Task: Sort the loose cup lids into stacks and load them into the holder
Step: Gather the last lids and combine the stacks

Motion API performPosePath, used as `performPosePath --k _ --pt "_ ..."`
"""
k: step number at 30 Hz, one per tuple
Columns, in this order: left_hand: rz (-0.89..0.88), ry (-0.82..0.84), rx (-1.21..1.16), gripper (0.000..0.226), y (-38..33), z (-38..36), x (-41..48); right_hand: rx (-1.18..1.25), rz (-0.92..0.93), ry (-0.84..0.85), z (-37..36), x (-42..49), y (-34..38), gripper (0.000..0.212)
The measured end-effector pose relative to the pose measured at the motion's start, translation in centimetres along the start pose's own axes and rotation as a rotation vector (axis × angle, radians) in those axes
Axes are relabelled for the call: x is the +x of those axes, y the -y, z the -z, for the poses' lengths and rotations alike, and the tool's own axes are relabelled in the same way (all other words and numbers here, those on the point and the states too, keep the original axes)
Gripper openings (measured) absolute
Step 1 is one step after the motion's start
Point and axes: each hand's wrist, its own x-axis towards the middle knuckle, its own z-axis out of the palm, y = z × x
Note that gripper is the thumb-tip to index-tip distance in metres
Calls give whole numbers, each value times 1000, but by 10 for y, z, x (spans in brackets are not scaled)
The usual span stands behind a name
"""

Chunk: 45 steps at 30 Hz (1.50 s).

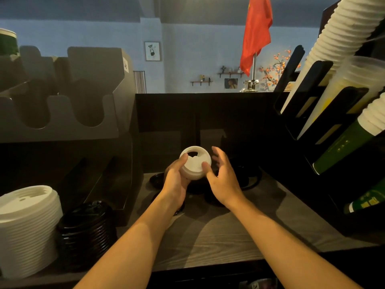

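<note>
A short stack of white cup lids (194, 163) sits in the left hand (177, 180), which grips it with the thumb on the rim. Just to its right, the right hand (224, 178) is spread, thumb touching the stack's side. Loose black lids (157, 179) lie on the counter (229, 232) below. The lids look light, thin and crushable; hold them gently by the rim.

A short stack of white lids (194, 163), domed with sip openings on top, is held tilted above the counter (218, 236) near its far edge, gripped by the left hand (176, 178). Loose black lids (158, 180) lie flat on the counter beneath it. At the near left corner stand 2 upright stacks, touching: a tall white stack (27, 224) and a shorter black stack (87, 232). The grey holder (62, 113) with 2 U-shaped cut-outs stands along the left edge.
</note>
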Motion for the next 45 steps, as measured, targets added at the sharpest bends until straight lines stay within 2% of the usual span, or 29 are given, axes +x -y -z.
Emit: performPosePath --k 3,6,13,16,19,25,31,37,45 --pt "-6 49 0 45 -1 1 -2 183 -114 77 1 -1 3 58" --pt "-34 66 -19 59 -3 0 -5 359 -187 61 3 1 6 57" --pt "-56 57 10 65 -1 0 -1 466 -229 37 4 3 3 52" --pt "-68 42 72 54 1 -1 1 497 -230 11 6 5 4 53" --pt "-100 -10 154 37 4 -1 4 482 -201 1 8 7 3 56" --pt "-145 -68 214 38 2 -7 -1 441 -141 15 8 5 4 51" --pt "-170 -168 372 23 9 -8 6 399 -128 38 5 1 4 44" --pt "-158 -199 475 31 10 -8 11 338 -102 71 3 -2 3 45" --pt "-146 -170 456 33 10 -5 10 332 -82 83 2 0 -1 42"
